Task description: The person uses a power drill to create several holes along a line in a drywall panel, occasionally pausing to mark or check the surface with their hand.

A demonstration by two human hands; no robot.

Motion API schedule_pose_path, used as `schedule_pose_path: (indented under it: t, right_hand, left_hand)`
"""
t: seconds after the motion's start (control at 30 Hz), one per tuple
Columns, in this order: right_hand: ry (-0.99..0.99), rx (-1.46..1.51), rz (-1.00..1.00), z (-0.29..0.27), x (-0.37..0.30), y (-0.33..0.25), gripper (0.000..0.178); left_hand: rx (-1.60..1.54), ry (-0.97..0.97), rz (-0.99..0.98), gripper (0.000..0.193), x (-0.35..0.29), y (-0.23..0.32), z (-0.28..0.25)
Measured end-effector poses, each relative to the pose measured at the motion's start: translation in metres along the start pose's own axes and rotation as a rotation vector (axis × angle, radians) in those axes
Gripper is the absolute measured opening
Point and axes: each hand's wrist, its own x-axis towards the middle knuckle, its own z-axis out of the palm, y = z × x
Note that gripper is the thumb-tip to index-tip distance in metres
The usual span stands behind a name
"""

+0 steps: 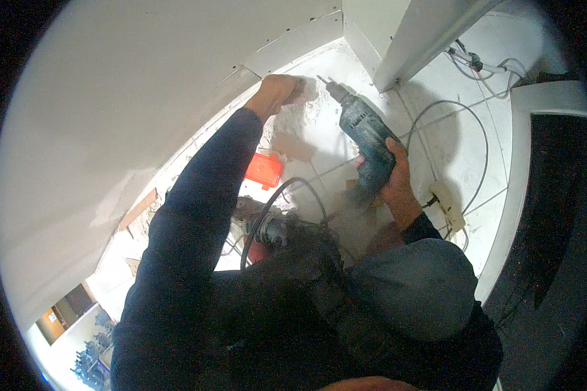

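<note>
My right hand point(396, 179) is wrapped round the handle of a worn, dark teal power drill point(368, 127). The drill tilts toward the far left, and its thin bit point(322, 79) points at the base of the wall without touching it. Further left, my left hand point(279, 92) is low beside the white wall panel point(248, 77), back of the hand up. Its fingers are curled in, and whatever they may hold is hidden. Below that hand, an orange-red plastic case point(265, 171) lies on the dusty floor.
Dark cable point(487, 153) loops across the tiled floor to a pale power strip point(447, 205) at right. A white post point(430, 39) stands at the far right, near bundled wires point(476, 65). Another dusty tool point(274, 228) lies by my knee. A dark-fronted white frame point(525, 163) borders the right.
</note>
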Motion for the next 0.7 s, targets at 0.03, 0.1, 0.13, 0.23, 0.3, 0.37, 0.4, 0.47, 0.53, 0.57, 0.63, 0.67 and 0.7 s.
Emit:
schedule_pose_path:
  t: [0.03, 0.1, 0.13, 0.23, 0.3, 0.37, 0.4, 0.47, 0.53, 0.57, 0.63, 0.67, 0.7]
  right_hand:
    - [0.024, 0.042, 0.01, -0.004, 0.004, 0.001, 0.042]
    - [0.051, 0.085, 0.028, -0.011, 0.012, 0.002, 0.043]
    - [0.037, 0.124, 0.036, -0.016, 0.015, 0.005, 0.043]
    - [0.048, 0.149, 0.031, -0.022, 0.022, 0.006, 0.045]
    - [0.076, 0.137, 0.013, -0.024, 0.028, 0.004, 0.046]
    - [0.066, 0.101, -0.059, -0.026, 0.034, -0.001, 0.051]
    - [0.074, 0.103, -0.056, -0.029, 0.036, -0.002, 0.051]
    - [0.042, 0.132, -0.071, -0.034, 0.041, -0.003, 0.049]
    - [0.024, 0.142, -0.077, -0.043, 0.047, -0.005, 0.052]
    - [0.001, 0.151, -0.085, -0.045, 0.048, -0.006, 0.055]
    - [-0.002, 0.145, -0.085, -0.045, 0.049, -0.01, 0.056]
    - [-0.008, 0.135, -0.087, -0.045, 0.05, -0.011, 0.056]
    - [-0.006, 0.136, -0.084, -0.046, 0.051, -0.011, 0.056]
  left_hand:
    - [0.002, -0.012, -0.007, 0.021, 0.008, 0.007, 0.009]
    - [-0.609, 0.16, -0.212, 0.022, 0.023, 0.03, 0.034]
    - [-0.828, 0.169, -0.251, 0.021, 0.025, 0.042, 0.043]
    - [-1.306, -0.075, -0.045, 0.022, 0.046, 0.043, 0.053]
    - [-1.216, -0.012, -0.026, 0.024, 0.054, 0.045, 0.059]
    - [-1.305, -0.029, -0.065, 0.024, 0.058, 0.049, 0.063]
    - [-1.185, -0.051, -0.078, 0.024, 0.056, 0.05, 0.062]
    - [-1.197, -0.058, -0.091, 0.023, 0.057, 0.052, 0.067]
    - [-1.209, -0.063, -0.097, 0.023, 0.061, 0.052, 0.07]
    - [-1.221, -0.06, -0.098, 0.024, 0.062, 0.052, 0.071]
    - [-1.23, -0.059, -0.105, 0.025, 0.064, 0.052, 0.074]
    - [-1.206, -0.038, -0.098, 0.026, 0.065, 0.052, 0.075]
    - [-1.184, -0.016, -0.09, 0.028, 0.066, 0.052, 0.077]
